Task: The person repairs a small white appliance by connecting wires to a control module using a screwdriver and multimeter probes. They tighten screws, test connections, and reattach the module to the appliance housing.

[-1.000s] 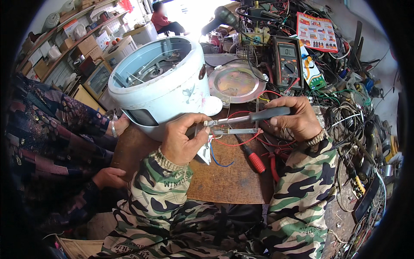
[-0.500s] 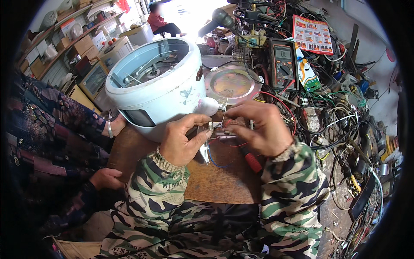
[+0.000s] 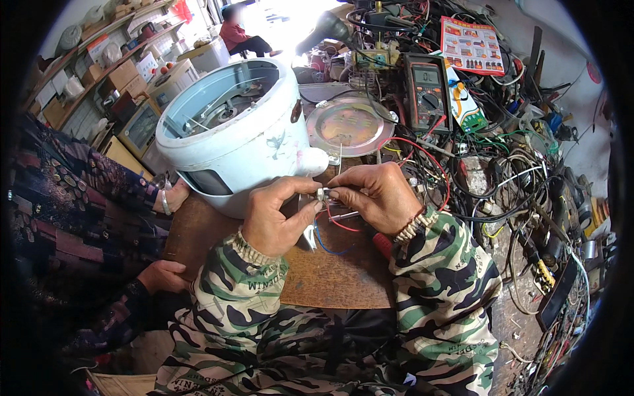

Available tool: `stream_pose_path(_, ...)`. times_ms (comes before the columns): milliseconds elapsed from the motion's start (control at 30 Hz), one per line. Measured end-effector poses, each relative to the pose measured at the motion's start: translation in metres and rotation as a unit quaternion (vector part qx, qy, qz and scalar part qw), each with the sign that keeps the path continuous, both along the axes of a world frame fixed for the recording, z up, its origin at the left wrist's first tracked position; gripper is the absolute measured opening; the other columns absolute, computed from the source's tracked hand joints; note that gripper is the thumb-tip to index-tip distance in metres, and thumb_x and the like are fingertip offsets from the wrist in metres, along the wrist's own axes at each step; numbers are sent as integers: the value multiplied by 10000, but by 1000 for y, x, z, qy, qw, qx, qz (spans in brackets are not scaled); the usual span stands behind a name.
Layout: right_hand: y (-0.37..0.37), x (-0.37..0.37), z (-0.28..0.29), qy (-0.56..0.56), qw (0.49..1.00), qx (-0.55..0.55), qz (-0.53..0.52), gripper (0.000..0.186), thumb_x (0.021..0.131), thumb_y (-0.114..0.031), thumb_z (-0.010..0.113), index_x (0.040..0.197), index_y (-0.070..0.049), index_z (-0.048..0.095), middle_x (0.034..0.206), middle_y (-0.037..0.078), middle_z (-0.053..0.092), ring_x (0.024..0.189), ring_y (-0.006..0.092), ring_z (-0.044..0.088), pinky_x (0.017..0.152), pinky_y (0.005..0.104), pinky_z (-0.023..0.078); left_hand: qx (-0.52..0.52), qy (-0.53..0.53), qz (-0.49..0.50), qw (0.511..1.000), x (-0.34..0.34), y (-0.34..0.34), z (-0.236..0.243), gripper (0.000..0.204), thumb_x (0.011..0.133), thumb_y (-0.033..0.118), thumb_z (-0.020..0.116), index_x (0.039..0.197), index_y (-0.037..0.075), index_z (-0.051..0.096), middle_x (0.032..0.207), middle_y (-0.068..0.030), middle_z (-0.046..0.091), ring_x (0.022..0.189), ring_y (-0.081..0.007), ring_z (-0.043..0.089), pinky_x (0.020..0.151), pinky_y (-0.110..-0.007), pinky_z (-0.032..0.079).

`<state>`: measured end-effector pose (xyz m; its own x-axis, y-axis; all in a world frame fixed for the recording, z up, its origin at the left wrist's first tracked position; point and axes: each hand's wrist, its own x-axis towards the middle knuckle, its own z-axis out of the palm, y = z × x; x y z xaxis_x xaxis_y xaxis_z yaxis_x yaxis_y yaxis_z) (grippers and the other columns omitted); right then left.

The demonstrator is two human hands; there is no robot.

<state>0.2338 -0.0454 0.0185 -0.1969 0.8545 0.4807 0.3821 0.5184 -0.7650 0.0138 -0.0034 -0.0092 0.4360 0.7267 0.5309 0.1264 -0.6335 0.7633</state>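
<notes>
My left hand (image 3: 274, 214) pinches a small light-coloured metal part (image 3: 321, 195) between thumb and fingertips. From the other side my right hand (image 3: 376, 191) closes thumb and forefinger at the right end of that same part; its fingers hide the detail there. A thin pale stick or wire (image 3: 340, 158) rises above the right fingertips. Below the part hang a blue wire (image 3: 323, 245) and a red wire (image 3: 343, 226), beside a white pointed strip (image 3: 310, 236). Partly under my right wrist lies a red-handled tool (image 3: 382, 244).
A pale-blue round appliance shell (image 3: 231, 158) stands left on the wooden table (image 3: 337, 284). Behind my hands is a round metal plate (image 3: 350, 129). A multimeter (image 3: 428, 92) and tangled cables (image 3: 508, 178) fill the right. Another person's hands (image 3: 164, 276) rest at the left edge.
My right hand has moved left and its fingers have closed on the small part by the left fingertips. The left hand has barely moved. The view has shifted slightly.
</notes>
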Motion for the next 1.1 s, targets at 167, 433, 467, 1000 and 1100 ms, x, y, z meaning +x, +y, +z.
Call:
stream_pose_path(167,2,-7,-2,34,998,-36,24,173,858,-35,738,1018,29,744,857,190,747,791,263,753,714,350,572,-25,3,32,999,-6,-5,0,282,836,-4,753,1112,-30,700,1005,-148,748,959,-188,713,862,-319,554)
stream_pose_path(433,2,-5,-3,54,997,-60,11,176,863,-13,754,1029,47,744,853,138,761,780,142,719,713,301,571,-18,7,15,1000,-3,-4,4,282,842,-9,746,1118,-30,696,996,-144,749,945,-185,713,854,-317,557)
stream_pose_path(467,2,-5,-3,58,995,-80,13,176,874,-12,752,1039,50,744,869,118,761,804,122,704,734,289,572,-12,9,15,1000,-3,-3,4,282,840,-8,748,1117,-30,696,996,-142,749,943,-184,712,852,-316,556)
stream_pose_path(1000,-3,-2,1,85,990,-98,54,181,879,-28,738,1039,55,739,825,152,757,740,144,708,679,305,564,-18,-10,-18,1000,-1,3,1,250,855,3,748,1098,-31,704,951,-106,731,865,-131,679,759,-280,540)
stream_pose_path(1100,-2,17,7,94,993,-72,6,175,903,-54,717,1045,48,732,877,152,758,806,164,709,754,311,554,-23,-20,-21,999,-3,2,0,249,857,2,746,1099,-34,702,931,-97,724,840,-124,668,743,-275,535)
